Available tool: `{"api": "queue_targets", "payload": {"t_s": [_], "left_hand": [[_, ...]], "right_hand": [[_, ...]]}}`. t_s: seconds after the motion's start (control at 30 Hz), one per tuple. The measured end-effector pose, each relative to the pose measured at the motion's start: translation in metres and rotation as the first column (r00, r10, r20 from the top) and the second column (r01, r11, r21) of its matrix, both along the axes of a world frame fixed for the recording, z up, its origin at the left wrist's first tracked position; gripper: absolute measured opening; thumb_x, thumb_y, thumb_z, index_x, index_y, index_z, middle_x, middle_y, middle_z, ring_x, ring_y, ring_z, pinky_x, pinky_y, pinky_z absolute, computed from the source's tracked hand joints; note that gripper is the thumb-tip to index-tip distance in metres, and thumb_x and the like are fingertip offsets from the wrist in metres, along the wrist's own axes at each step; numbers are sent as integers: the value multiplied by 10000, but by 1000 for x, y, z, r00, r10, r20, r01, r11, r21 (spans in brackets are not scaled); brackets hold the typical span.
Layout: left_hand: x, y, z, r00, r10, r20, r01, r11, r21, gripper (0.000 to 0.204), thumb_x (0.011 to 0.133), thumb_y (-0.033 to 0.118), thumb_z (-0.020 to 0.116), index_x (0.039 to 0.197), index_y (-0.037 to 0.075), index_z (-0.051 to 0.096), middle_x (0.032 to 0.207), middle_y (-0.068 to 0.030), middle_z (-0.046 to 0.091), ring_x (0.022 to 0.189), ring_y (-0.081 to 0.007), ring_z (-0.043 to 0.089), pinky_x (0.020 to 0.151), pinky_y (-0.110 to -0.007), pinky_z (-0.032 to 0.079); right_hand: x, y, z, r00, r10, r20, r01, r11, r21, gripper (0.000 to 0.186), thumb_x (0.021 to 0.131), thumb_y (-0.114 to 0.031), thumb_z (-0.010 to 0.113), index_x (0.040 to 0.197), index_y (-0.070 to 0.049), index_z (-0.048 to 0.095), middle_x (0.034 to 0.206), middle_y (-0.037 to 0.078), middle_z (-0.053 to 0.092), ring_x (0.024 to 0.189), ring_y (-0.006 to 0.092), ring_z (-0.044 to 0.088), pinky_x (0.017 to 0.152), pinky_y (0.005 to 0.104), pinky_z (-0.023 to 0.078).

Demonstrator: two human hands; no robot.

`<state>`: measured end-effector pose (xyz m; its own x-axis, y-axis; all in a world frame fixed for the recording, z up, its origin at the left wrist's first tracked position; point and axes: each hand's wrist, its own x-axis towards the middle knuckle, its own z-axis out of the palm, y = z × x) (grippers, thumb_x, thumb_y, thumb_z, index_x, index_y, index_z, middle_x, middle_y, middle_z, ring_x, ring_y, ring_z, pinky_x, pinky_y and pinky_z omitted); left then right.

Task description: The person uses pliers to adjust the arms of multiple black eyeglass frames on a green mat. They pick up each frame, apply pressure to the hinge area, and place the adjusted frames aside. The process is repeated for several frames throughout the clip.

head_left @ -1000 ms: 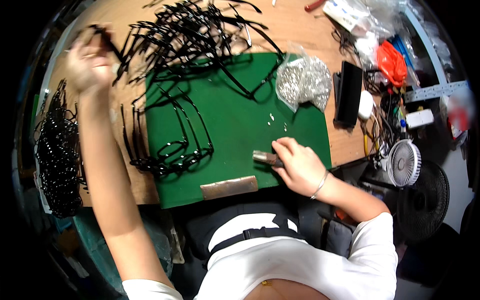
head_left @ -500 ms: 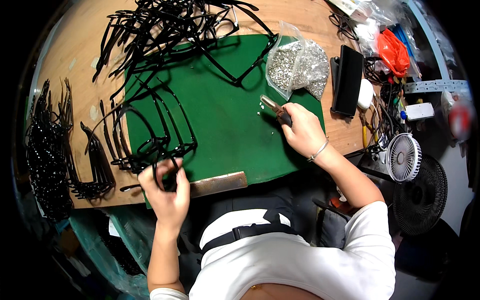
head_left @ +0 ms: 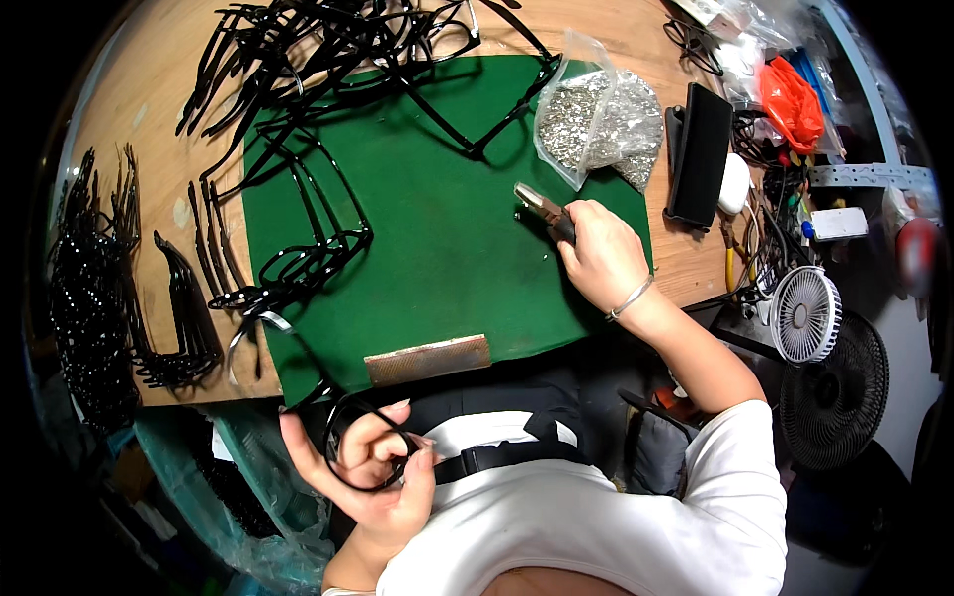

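In my left hand (head_left: 383, 502) is a black eyeglass frame (head_left: 323, 385), held near my waist at the table's front edge. Its rim loops around my curled fingers, and a temple arm reaches back over the green mat (head_left: 447, 248). My right hand (head_left: 608, 260) grips a pair of pliers (head_left: 545, 207) over the mat's right side, jaws pointing up and left. A few tiny bright bits lie near the pliers. Left of the mat's middle sits a small group of black eyeglass frames (head_left: 316, 260). A larger tangled heap of black frames (head_left: 328, 50) covers the far left.
A clear bag of small silvery metal parts (head_left: 606, 129) lies at the far right of the mat. Beside it are a black case (head_left: 699, 154), cables and a small white fan (head_left: 805, 315). Stacked frames (head_left: 94, 298) line the left edge. A flat metal strip (head_left: 427, 360) lies in front.
My left hand has come away from the group of frames, toward my body, with one eyeglass frame in it. The right hand keeps the pliers in about the same place.
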<state>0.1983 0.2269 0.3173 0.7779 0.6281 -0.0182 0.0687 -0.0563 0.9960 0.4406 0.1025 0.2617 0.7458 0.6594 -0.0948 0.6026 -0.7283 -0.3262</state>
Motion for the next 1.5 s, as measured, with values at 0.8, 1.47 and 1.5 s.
{"api": "queue_targets", "payload": {"t_s": [0.8,1.47,1.5], "left_hand": [[42,-8,-11,992,-54,111,53,999,11,849,685,-107,593,1295,10,14,1146,-207,465,854,-179,552,708,-252,488],[21,26,29,985,-110,134,162,859,-486,926,687,-88,621,1300,63,-57,1175,-222,457,959,-257,556,800,-322,473],[22,25,31,985,-108,136,162,852,-497,927,684,-93,620,1301,64,-55,1172,-221,459,959,-259,557,797,-320,473]], "right_hand": [[-75,30,75,-15,269,-963,452,861,233,181,806,-134,593,880,-11,483,805,0,508,728,51,460,658,203,396],[-58,27,104,83,361,-929,-405,864,300,299,860,-312,475,903,-20,520,757,115,565,692,213,562,634,311,437],[-54,36,110,86,280,-956,-508,838,200,225,852,-223,513,942,-17,521,802,71,586,744,158,567,679,272,444]]}}
